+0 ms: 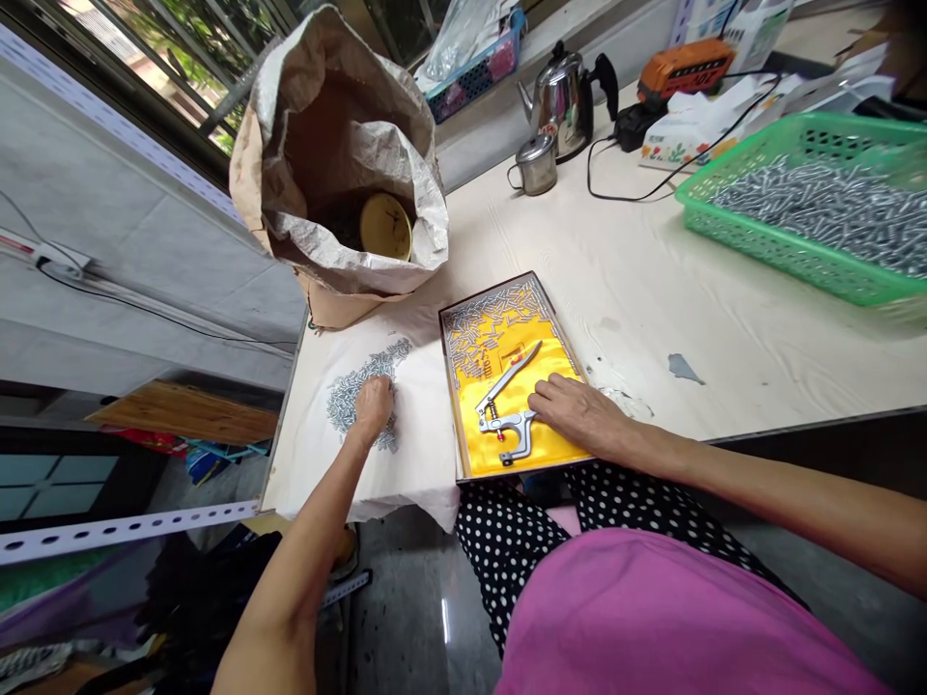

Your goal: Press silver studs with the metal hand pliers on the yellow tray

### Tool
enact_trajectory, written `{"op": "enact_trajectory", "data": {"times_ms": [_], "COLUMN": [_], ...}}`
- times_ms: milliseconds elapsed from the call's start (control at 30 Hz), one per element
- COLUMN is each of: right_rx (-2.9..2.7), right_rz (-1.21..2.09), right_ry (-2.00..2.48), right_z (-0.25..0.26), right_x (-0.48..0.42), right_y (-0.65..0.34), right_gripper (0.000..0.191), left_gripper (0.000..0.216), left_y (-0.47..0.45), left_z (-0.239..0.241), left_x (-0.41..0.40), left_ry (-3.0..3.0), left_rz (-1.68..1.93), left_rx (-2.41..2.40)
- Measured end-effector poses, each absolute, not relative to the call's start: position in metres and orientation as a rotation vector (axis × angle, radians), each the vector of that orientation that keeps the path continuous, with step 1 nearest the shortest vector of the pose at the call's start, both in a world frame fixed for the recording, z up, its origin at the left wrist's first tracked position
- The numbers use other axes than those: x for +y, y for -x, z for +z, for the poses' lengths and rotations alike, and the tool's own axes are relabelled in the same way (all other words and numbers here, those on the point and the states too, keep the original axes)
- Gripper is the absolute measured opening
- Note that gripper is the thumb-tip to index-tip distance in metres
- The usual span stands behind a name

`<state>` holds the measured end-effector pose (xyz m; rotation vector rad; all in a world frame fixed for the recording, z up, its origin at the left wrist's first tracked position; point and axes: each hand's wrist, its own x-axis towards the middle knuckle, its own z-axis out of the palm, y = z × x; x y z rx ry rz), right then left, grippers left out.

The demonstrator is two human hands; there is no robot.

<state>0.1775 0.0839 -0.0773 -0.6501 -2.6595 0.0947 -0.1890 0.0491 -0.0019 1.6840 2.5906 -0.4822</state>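
Observation:
My left hand (374, 403) is closed at the edge of a pile of small metal pins (348, 398), which lies on a white cloth (304, 463). What its fingers hold, if anything, is hidden. My right hand (572, 410) has its fingers curled over the end of the lower handle of some grey snap-fastener pliers (516, 422). The pliers lie with handles apart on the yellow bottom of a shallow dark-rimmed tray (458, 444). More metal pins (478, 323) are scattered across the tray's far part.
An open sack (325, 280) with a yellowish scoop (387, 229) stands behind the pile. A green basket (782, 256) full of metal pins is on the right. Farther back are a steel kettle (569, 101), a lidded metal cup (537, 166) and a cable (630, 198).

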Motion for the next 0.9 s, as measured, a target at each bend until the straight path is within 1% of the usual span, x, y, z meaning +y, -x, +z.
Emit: {"op": "enact_trajectory", "data": {"times_ms": [133,200,267,367,433,533,633,900], "right_rx": [-2.648,-2.652,-2.662,-2.689,-2.715,-2.744,-2.749,-2.765], "right_rz": [0.117,0.131,0.138,0.139,0.137,0.148,0.17,0.182], "right_ry": [0.649,0.648,0.663,0.691,0.696,0.697,0.699,0.721], "right_z": [-0.078,-0.08,-0.082,-0.082,-0.079,-0.074,-0.071,-0.069], "right_x": [0.084,0.085,0.085,0.085,0.085,0.085,0.086,0.085], "right_y": [-0.177,-0.176,-0.176,-0.175,-0.175,-0.176,-0.176,-0.176], "right_gripper": [0.009,0.008,0.009,0.01,0.011,0.012,0.013,0.016], "left_gripper": [0.038,0.04,0.037,0.029,0.025,0.023,0.021,0.032], "left_y": [0.187,0.18,0.166,0.126,0.092,0.048,0.025,0.018], "left_z": [0.004,0.009,0.013,0.016,0.015,0.009,0.003,0.001], "left_x": [0.049,0.047,0.042,0.025,0.011,-0.006,-0.013,-0.006], "left_ry": [-1.672,-1.652,-1.54,-1.277,-1.188,-1.05,-0.902,-0.793], "left_rz": [-0.406,-0.307,-0.018,0.529,0.664,0.644,0.594,0.481], "left_rx": [2.601,2.608,2.549,2.227,2.011,1.872,1.837,1.843]}}
